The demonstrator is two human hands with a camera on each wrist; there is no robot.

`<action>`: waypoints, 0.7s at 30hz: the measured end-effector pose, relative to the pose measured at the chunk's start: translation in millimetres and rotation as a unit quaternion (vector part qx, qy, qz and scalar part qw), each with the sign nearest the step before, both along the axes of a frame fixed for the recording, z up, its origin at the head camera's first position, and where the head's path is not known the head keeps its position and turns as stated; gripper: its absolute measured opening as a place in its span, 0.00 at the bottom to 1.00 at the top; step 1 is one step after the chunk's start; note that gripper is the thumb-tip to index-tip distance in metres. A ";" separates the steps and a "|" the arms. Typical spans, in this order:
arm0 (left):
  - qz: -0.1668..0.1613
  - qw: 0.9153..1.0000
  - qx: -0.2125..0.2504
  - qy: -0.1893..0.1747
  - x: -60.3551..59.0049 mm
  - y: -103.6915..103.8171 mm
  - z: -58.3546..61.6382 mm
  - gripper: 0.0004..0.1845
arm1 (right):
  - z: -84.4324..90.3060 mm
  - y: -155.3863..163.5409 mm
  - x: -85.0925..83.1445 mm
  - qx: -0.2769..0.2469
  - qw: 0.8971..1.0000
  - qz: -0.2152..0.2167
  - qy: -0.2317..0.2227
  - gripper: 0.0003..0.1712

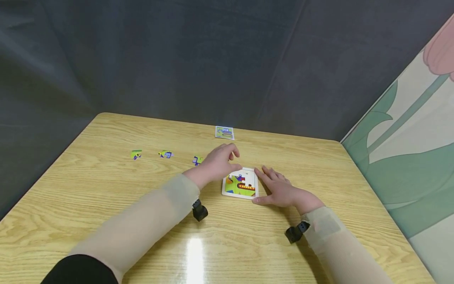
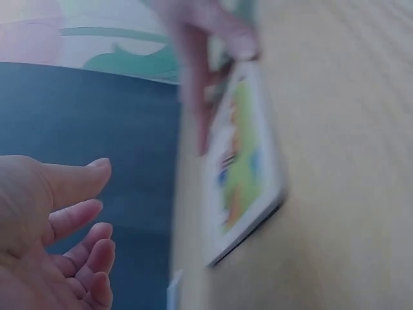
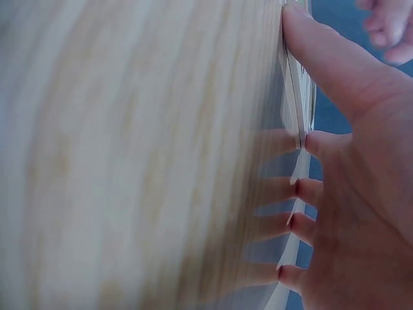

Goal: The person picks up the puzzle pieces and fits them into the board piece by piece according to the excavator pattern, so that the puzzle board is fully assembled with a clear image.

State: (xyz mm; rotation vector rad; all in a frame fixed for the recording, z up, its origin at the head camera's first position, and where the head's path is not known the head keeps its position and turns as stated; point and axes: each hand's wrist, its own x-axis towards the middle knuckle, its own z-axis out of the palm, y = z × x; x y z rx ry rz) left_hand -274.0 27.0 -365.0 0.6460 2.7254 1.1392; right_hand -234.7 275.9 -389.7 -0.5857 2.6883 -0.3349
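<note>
A small white-framed jigsaw puzzle tray (image 1: 238, 196) lies on the table, partly filled with a green, red and orange picture. Its upper part shows a bare white area. My left hand (image 1: 217, 162) hovers over the tray's upper left corner, fingers loosely curled with nothing between them; in the left wrist view the thumb and fingers stand apart. Along the tray's right side rests my right hand (image 1: 280, 191), thumb at the lower corner and index finger near the upper one. Just left of my left hand lies a blue-green puzzle piece (image 1: 197, 160), partly hidden by it.
Two more loose puzzle pieces lie farther left, a green one (image 1: 136, 154) and a yellow-blue one (image 1: 166, 154). Near the table's back edge is a picture card (image 1: 224, 133). A dark curtain (image 1: 198, 67) hangs behind the wooden table (image 1: 149, 236), and a flower-painted wall stands at right.
</note>
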 end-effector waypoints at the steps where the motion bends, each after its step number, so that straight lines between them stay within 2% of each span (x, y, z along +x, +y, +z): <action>1: 0.002 1.000 0.007 0.005 0.0 -5.7 5.2 0.17 | 0.3 -0.1 0.1 0.000 1.000 0.000 0.000 0.60; 5: 0.009 1.000 0.012 0.010 1.0 -32.8 21.8 0.15 | 1.1 0.5 0.5 -0.003 1.000 0.000 0.002 0.60; 8: 0.011 1.000 -0.008 0.004 1.4 -55.9 24.1 0.13 | 1.4 1.3 0.4 -0.005 1.000 -0.001 0.003 0.60; 13: -0.001 0.999 -0.048 -0.015 3.6 -91.8 9.6 0.12 | 1.0 2.0 0.5 -0.003 1.000 -0.001 0.008 0.60; 18: -0.004 0.997 -0.060 -0.047 11.8 -119.8 -6.0 0.12 | 1.0 2.1 -1.3 0.002 1.000 0.001 0.009 0.60; 21: -0.019 0.996 -0.061 -0.066 15.7 -130.3 -13.2 0.13 | 1.4 1.7 -1.6 0.001 1.000 0.002 0.008 0.60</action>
